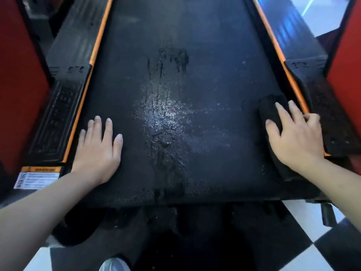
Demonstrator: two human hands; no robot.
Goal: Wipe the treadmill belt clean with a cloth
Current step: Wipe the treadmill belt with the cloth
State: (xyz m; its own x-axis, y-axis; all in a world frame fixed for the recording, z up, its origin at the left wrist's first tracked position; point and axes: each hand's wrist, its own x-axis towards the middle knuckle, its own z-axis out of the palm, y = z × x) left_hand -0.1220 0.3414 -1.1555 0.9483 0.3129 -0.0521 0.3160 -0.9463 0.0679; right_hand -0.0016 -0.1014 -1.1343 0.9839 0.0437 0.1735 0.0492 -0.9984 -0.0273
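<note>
Pressing flat on the dark cloth [270,105], fingers [282,114] of the right hand [298,139] lie straight, slightly apart, at three o'clock on the treadmill belt [175,32]; left hand [97,151] splays flat at eight o'clock, wet patch [164,118] glistening between.

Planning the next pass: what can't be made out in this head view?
Head view only.
Cloth: middle hidden under the right hand; dark on dark, edges vague.
Warning label: print blurred, too small.
Belt: far end cut off by the top edge.
Left side rail markings: blurred.
</note>
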